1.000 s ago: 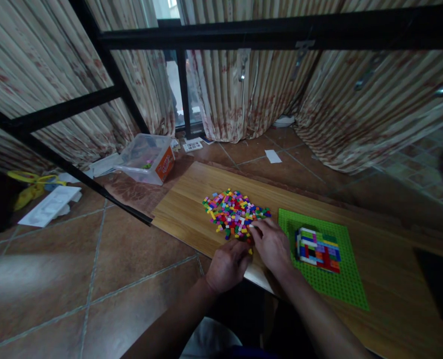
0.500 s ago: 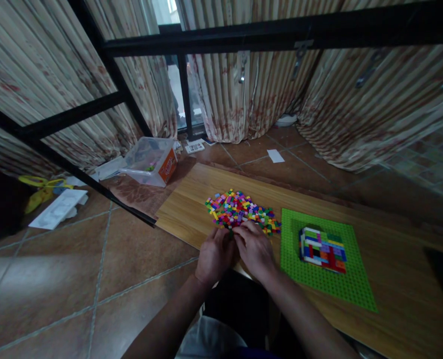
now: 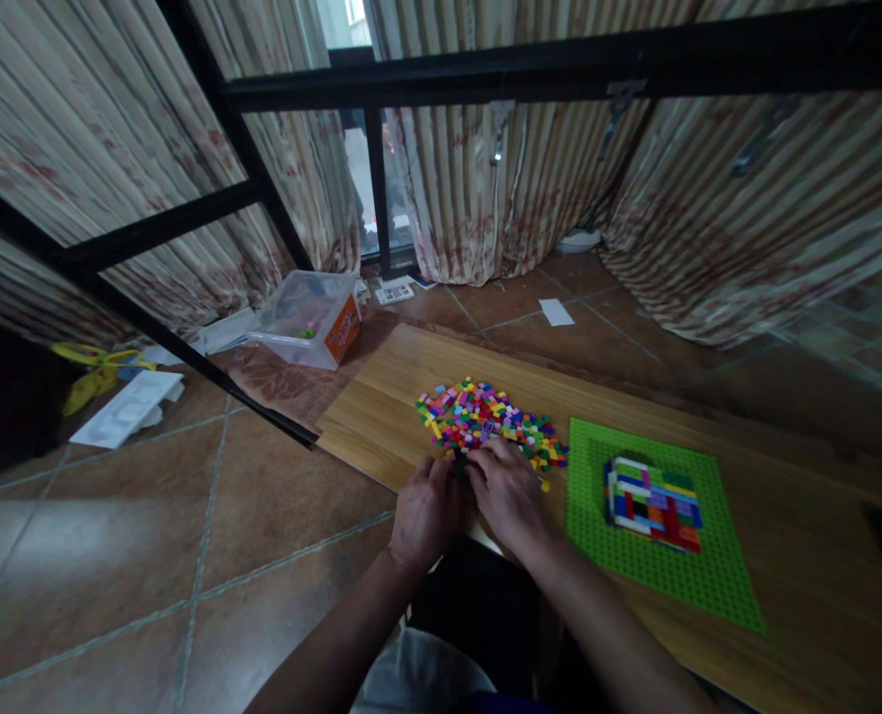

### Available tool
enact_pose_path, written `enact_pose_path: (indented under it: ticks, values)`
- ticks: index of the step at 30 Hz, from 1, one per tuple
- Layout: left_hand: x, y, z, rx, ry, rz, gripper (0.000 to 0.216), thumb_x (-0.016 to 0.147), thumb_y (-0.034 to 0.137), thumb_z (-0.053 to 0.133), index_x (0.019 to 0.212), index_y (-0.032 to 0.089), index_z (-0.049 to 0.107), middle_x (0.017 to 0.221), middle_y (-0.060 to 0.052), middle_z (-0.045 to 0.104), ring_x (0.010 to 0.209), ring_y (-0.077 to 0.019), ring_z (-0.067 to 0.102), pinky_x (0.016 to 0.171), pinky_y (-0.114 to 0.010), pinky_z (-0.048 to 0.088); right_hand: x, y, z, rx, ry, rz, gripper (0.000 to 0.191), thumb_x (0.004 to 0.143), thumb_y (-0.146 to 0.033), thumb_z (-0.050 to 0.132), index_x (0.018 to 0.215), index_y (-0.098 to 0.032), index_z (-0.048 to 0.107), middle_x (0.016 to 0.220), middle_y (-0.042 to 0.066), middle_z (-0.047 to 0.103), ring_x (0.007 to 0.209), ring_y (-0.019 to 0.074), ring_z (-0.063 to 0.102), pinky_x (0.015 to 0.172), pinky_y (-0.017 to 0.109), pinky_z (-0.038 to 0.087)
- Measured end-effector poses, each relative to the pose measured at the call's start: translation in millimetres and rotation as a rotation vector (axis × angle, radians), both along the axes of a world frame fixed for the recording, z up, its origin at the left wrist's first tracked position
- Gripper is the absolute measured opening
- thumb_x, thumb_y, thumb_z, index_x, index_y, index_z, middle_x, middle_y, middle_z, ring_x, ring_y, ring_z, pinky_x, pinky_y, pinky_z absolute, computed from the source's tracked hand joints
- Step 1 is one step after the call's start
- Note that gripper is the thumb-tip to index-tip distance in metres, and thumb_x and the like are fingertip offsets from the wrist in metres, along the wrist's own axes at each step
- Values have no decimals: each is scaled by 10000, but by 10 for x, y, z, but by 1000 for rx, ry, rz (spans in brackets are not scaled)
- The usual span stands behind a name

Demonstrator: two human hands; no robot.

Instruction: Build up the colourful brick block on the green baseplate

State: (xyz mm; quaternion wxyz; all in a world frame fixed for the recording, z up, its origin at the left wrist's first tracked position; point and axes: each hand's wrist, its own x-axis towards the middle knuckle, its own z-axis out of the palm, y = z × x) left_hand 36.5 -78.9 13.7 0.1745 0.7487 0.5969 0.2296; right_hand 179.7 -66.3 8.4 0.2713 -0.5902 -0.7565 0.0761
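Both my hands meet at the near edge of the wooden table, close to a heap of small coloured toy bricks (image 3: 477,409). My left hand (image 3: 427,506) is closed, its fingertips pinching a small dark green toy brick (image 3: 459,463) that is mostly hidden. From the other side my right hand (image 3: 506,486) closes its fingers on the same brick. A yellow brick (image 3: 545,486) lies beside my right hand. To the right, a green baseplate (image 3: 679,585) carries a built block of many-coloured bricks (image 3: 653,503).
The wooden table (image 3: 381,397) stretches off to the right. Beyond its left end stands a clear plastic bin (image 3: 299,317) with an orange label and a few bricks inside. White packaging (image 3: 124,409) lies on the tiled floor. A black metal frame (image 3: 426,79) and curtains stand behind.
The view has shifted slightly, so the scene sits a little further right. My hands stay together at the heap's near edge. The yellow brick beside my right hand has come into sight.
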Motion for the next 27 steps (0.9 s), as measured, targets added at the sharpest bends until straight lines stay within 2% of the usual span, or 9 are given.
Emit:
enact_pose_path:
  ticks: [6,11,15,19,23,27]
  values:
    - [-51,-19,-3,38,-154,20,139,862,127,487,932,189,589,896,-37,610,790,-142,609,717,-248,483,-33,-40,91,-23,79,-20,186,904,-223,510,889,-211,695,933,77,649,911,235,582,843,377,460]
    - [-55,-80,89,-31,-388,-25,136,858,171,511,962,191,596,902,-41,647,816,-148,630,742,-256,488,-47,-124,228,-205,511,-65,187,892,-306,533,932,-207,686,906,56,696,852,205,634,789,335,478]
    - [29,-133,192,-213,-715,0,125,834,256,579,936,187,603,817,-15,648,741,-134,621,690,-239,483,1,-222,272,-337,827,-119,177,841,-348,582,904,-210,673,866,32,708,816,187,646,751,306,484]
    - [169,-178,296,-530,-1047,32,194,756,303,674,879,169,605,716,17,613,634,-100,566,611,-210,453,98,-360,297,-375,1001,-167,179,797,-356,617,877,-203,666,850,27,700,804,180,643,749,302,484]
    - [309,-234,367,-832,-1098,-8,263,719,358,713,848,146,625,635,26,583,558,-75,503,554,-194,412,227,-536,331,-440,1138,-250,225,742,-374,663,873,-192,681,843,36,705,783,186,646,748,316,483]
    - [424,-286,373,-886,-1056,-30,285,709,388,719,828,150,620,610,33,569,533,-73,492,542,-199,407,356,-721,347,-488,1238,-300,245,713,-403,695,812,-179,686,764,29,689,729,178,624,722,315,471]
